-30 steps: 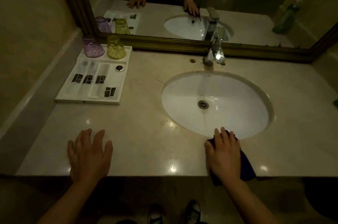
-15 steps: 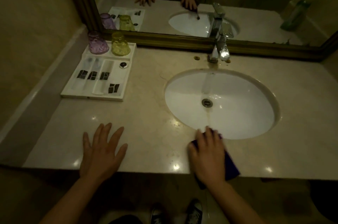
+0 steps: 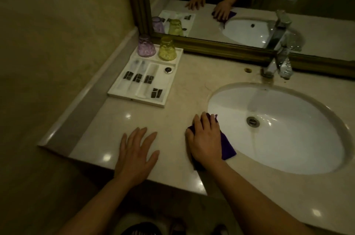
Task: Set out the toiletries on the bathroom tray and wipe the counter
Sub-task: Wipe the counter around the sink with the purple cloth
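Observation:
A white tray (image 3: 169,96) sits at the counter's back left. It holds several wrapped toiletries (image 3: 137,78), a small round tin (image 3: 168,69), an upturned purple cup (image 3: 146,46) and an upturned yellow cup (image 3: 167,49). My right hand (image 3: 206,138) presses flat on a dark purple cloth (image 3: 226,147) on the beige counter (image 3: 172,119), just left of the sink rim. My left hand (image 3: 136,153) rests flat with fingers spread near the counter's front edge, holding nothing.
A white oval sink (image 3: 288,138) fills the counter's right side, with a chrome faucet (image 3: 278,62) behind it. A gold-framed mirror (image 3: 211,46) runs along the back. A tiled wall (image 3: 57,42) bounds the left.
My right hand has slid the cloth leftward along the counter's front, from below the sink toward its left rim. My left hand stays planted near the front edge; the view has shifted left.

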A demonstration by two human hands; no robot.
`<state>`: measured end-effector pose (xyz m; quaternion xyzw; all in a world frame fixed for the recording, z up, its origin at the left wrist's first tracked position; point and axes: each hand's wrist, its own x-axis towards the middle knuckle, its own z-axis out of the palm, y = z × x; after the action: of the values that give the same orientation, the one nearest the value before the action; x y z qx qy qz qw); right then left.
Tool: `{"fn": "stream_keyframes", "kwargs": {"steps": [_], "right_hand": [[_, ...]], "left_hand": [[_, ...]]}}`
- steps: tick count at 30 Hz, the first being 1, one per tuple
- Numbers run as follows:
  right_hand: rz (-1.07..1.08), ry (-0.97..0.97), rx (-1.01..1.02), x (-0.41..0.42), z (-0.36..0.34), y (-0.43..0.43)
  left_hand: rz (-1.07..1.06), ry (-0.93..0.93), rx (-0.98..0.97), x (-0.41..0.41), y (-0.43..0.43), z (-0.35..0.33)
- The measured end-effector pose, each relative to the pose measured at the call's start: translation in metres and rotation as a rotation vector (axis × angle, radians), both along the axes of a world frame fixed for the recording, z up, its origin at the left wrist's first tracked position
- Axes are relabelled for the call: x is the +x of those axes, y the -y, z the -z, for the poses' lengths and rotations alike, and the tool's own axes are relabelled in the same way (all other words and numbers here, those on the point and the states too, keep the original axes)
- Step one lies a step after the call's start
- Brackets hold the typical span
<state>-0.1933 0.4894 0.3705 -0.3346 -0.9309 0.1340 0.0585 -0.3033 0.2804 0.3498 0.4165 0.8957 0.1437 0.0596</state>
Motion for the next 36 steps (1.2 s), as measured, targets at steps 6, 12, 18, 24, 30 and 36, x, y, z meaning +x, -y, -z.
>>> {"fn": "stream_keyframes", "kwargs": {"steps": [6,12,18,24,30,36], "right_hand": [[-0.57,0.021,-0.032,0.03,0.012,0.044],[-0.273,0.014,0.005,-0.064,-0.002,-0.026],[-0.277,-0.1,-0.017,-0.049,0.007,0.071],[-0.636,-0.067,-0.01,-0.008,0.013,0.078],[-0.34,-0.072,0.048,-0.086,-0.002,-0.023],[-0.041,-0.053,0.035,-0.105,0.004,-0.006]], "left_hand": [[-0.227,-0.059,-0.037,-0.058,0.046,-0.002],[-0.23,-0.088,-0.075,-0.065,0.052,0.002],[-0.231,-0.095,-0.063,-0.065,0.053,0.002],[-0.219,-0.128,-0.074,-0.067,0.054,0.005],[-0.232,-0.117,-0.058,-0.067,0.053,0.004],[-0.241,-0.117,-0.081,-0.066,0.053,0.005]]}}
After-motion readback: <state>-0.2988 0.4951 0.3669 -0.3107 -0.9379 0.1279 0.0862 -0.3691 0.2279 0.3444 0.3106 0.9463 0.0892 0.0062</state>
